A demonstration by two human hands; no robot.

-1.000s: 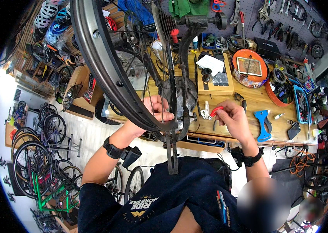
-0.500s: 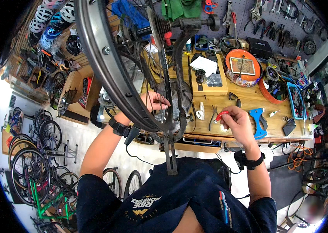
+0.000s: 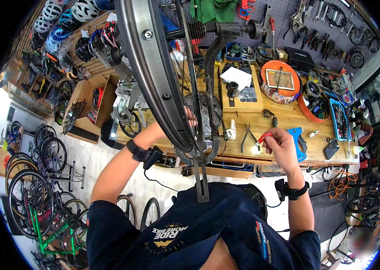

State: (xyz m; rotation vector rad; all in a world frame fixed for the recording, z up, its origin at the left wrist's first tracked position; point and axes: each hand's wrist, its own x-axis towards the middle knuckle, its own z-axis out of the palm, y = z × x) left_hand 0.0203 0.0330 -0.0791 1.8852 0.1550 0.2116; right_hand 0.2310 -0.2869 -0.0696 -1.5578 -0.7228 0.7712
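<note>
Over the last second the right hand (image 3: 280, 146) had shifted away from the white part (image 3: 231, 130) on the counter (image 3: 248, 116). That left the pliers (image 3: 247, 130) in plain sight, their handles spread, between the white part and the fingers. The right hand was clamped on a small red tool (image 3: 266, 136), pinched between thumb and fingers, just above the counter and near the blue tool (image 3: 295, 133). The wheel rim (image 3: 154, 67) stood in the dark stand (image 3: 211, 58), and its upper part had swung rightward in the view, hiding more of the left hand (image 3: 191, 118). Only some fingertips showed past the rim, so whether they gripped anything could not be told. The two hands were well apart. With the red tool away from the wheel, the work at the rim seemed, for that moment, left to the left hand alone.
</note>
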